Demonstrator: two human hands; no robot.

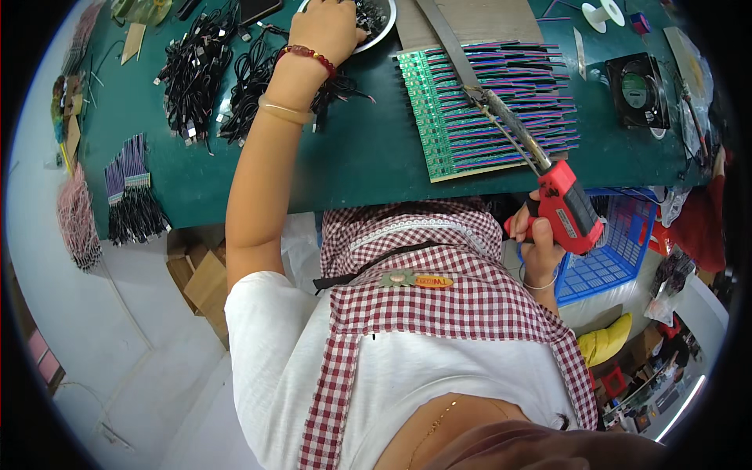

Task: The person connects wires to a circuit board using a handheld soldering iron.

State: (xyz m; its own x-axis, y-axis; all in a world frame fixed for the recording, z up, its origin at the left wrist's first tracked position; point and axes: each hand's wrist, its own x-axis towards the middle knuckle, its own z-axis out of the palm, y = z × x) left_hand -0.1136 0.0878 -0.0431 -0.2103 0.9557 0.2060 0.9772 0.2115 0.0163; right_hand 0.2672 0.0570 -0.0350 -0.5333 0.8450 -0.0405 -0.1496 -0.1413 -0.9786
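Note:
My left hand [327,27] reaches far across the green table [360,149] into a white bowl [382,30] of small black parts; its fingers are curled over them, and what they hold is hidden. My right hand [536,231] grips a red soldering gun [568,207] by its handle, near the table's front edge. The gun's long metal tip [478,95] rests over a green circuit board panel [486,106] lined with rows of purple and blue wires.
Bundles of black cables [196,70] lie left of my arm, with more wire bundles [133,196] at the table's left end. A black fan [636,90] and a white spool [603,14] sit at the right. A blue basket [619,243] stands below the table edge.

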